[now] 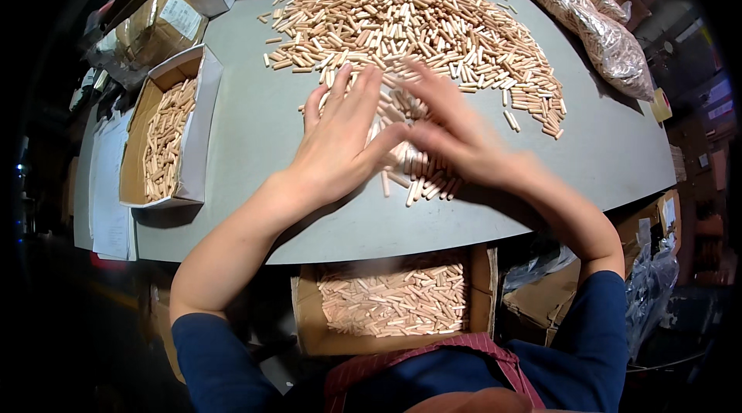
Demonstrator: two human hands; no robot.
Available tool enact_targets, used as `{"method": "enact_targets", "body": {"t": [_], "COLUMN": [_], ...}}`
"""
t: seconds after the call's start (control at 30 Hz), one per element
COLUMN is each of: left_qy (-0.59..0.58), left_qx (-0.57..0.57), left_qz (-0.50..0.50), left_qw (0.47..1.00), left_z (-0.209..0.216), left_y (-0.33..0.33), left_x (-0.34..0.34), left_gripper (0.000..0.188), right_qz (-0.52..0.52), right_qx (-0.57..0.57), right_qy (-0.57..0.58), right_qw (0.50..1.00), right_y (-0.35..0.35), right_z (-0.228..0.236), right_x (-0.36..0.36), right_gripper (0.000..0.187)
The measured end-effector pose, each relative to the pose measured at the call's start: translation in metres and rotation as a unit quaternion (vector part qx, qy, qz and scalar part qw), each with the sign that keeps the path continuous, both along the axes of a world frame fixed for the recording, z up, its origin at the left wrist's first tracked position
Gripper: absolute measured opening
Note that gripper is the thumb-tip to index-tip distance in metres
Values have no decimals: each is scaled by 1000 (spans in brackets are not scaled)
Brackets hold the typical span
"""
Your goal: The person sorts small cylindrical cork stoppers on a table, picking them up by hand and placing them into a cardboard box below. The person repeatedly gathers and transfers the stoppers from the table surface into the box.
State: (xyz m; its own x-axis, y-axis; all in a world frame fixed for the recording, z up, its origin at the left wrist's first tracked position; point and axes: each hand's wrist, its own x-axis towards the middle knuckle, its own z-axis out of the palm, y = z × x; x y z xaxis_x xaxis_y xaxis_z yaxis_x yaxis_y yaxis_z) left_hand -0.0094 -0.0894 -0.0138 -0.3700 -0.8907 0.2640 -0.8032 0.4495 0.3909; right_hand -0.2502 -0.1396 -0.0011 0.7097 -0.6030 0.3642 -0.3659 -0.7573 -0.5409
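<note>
A large heap of short wooden dowels lies spread over the grey table. At the heap's near edge my left hand rests palm down on dowels, its fingers stretched out and slightly apart. My right hand is beside it, smeared by motion, with its fingers extended over the dowels. The two thumbs come close together. Between and below the hands lies a smaller cluster of loose dowels, partly hidden by them.
Below the table's front edge stands an open cardboard box holding many dowels. A white box with dowels stands at left, near paper sheets. Clear plastic bags of dowels lie far right. Cartons crowd the far left.
</note>
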Motion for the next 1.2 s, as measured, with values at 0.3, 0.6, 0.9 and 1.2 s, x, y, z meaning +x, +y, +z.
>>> {"method": "enact_targets", "body": {"t": [0.3,0.6,0.9,1.2], "left_qy": [-138,-183,-181,-179], "left_qx": [-30,-30,-32,-49], "left_qz": [-89,-151,-68,-125], "left_qw": [986,971,981,975], "left_z": [8,20,12,17], "left_y": [9,17,12,10], "left_x": [-4,-10,-5,-5], "left_gripper": [80,85,83,67], "right_qz": [-150,-47,-60,-61], "right_qx": [270,248,258,297], "right_qy": [-350,-290,-256,-89], "right_qw": [884,923,930,949], "right_y": [-54,-36,-36,-37], "right_z": [22,19,18,22], "right_x": [-55,-46,-48,-53], "right_gripper": [38,30,28,25]}}
